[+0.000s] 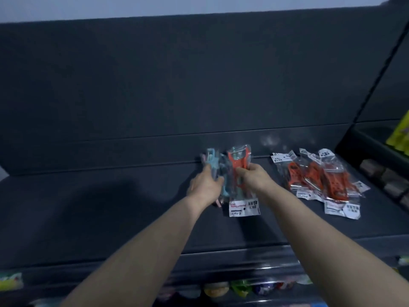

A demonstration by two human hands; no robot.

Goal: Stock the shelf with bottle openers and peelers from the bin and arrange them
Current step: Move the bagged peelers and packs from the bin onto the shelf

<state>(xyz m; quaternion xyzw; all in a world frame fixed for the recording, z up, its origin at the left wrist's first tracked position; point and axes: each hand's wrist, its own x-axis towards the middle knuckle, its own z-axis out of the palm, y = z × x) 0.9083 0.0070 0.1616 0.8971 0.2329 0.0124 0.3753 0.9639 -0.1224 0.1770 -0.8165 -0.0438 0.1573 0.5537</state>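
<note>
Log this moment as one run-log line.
left grip: holds pale blue packs | right grip: holds orange peeler pack | both: over shelf | shelf right: pile of orange packs lying

Orange peelers [318, 177], dark grey shelf [110, 196], and a blurred packet [211, 156] seemingly pale blue.

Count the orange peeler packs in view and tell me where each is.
4. One orange pack in the right hand; three overlapping packs on the shelf to its right. Others may hide beneath.

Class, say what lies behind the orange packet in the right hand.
Teal packets gripped by the left hand sit partly behind the orange packet; the shelf beneath is covered.
</note>
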